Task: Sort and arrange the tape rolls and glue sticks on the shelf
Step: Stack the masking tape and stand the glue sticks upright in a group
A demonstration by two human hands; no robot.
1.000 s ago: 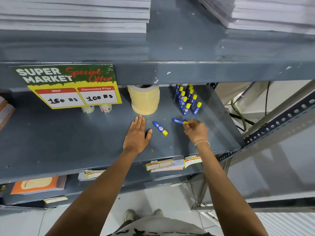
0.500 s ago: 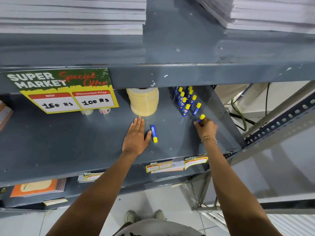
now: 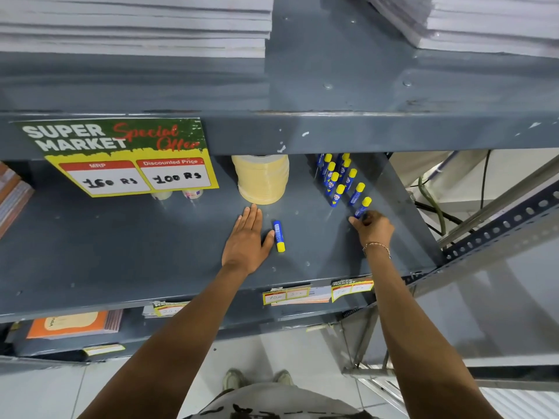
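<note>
A glue stick point(image 3: 363, 207) is pinched upright by the right hand point(image 3: 373, 226) at the row's front; the loose glue stick point(image 3: 279, 236) beside the flat, open left hand point(image 3: 246, 238) is judged next.

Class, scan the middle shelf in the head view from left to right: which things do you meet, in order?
Price sign → stack of tape rolls → lying glue stick → standing glue sticks → right hand, setting down another glue stick.

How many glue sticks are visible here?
10: eight in the back-right cluster, a ninth in the right hand, a lying stick beside the left hand. Others may hide under the upper shelf.
</note>
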